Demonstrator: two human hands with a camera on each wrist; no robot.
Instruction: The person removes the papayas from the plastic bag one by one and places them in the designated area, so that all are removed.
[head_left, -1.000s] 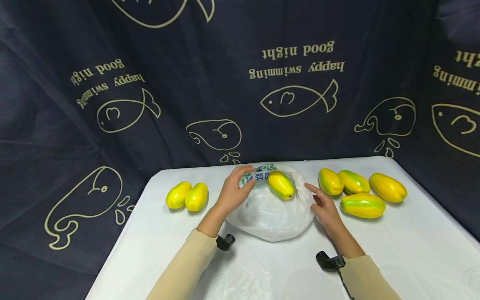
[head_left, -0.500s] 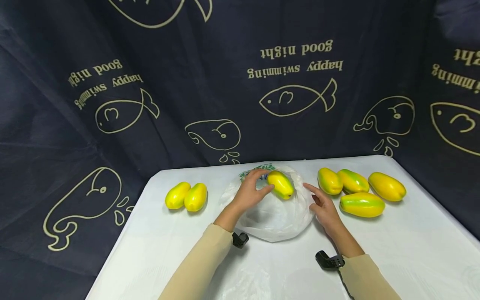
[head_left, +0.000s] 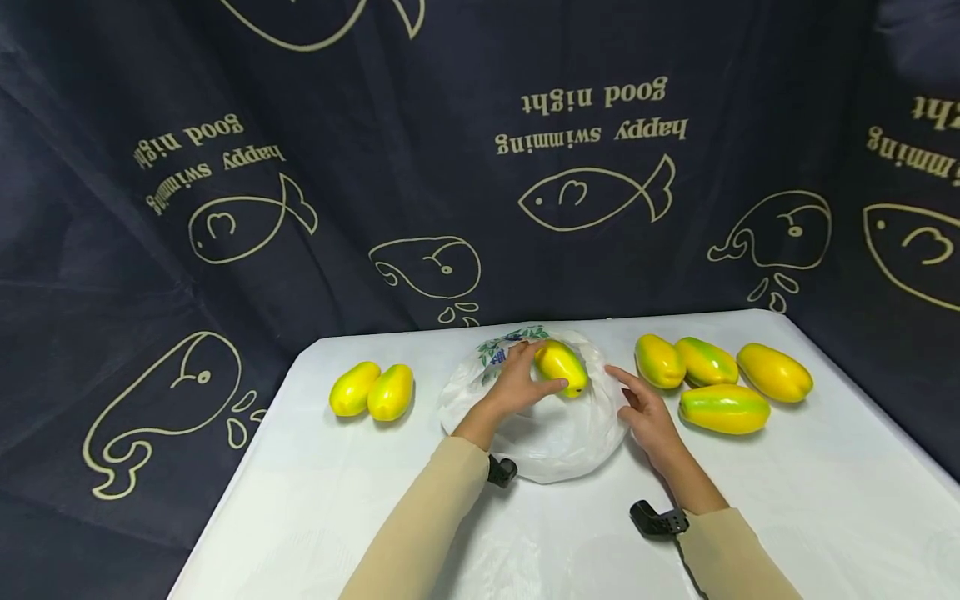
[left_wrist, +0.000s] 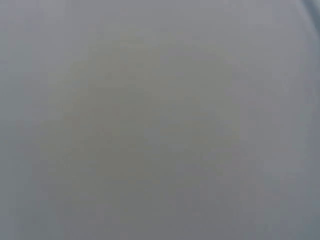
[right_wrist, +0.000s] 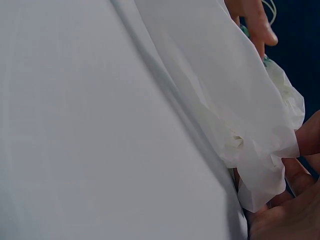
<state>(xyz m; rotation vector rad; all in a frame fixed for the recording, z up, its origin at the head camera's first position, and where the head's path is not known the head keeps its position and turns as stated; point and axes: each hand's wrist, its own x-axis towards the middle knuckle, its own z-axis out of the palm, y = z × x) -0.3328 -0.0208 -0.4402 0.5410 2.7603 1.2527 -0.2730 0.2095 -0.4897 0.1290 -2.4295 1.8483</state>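
A white plastic bag (head_left: 551, 454) with green leaf print and blue lettering lies spread open mid-table. One yellow papaya (head_left: 564, 367) with a green tint is at the bag's mouth. My left hand (head_left: 510, 392) reaches over the bag and grips this papaya, thumb on its near end and fingers on its far left side. At the bag's right rim, my right hand (head_left: 649, 421) holds the plastic; the right wrist view shows the crumpled edge (right_wrist: 262, 180) between thumb and fingers. The left wrist view is only a pale blur.
Two yellow papayas (head_left: 391, 392) lie close together on the left of the white table (head_left: 300, 508). Several more papayas (head_left: 725, 409) are grouped on the right, near my right hand. A dark curtain (head_left: 420, 167) with fish and whale drawings hangs behind the table.
My left hand has left the bag's left rim and moved right over the bag to the papaya, closing its fingers there. My right hand has stayed at the right rim.
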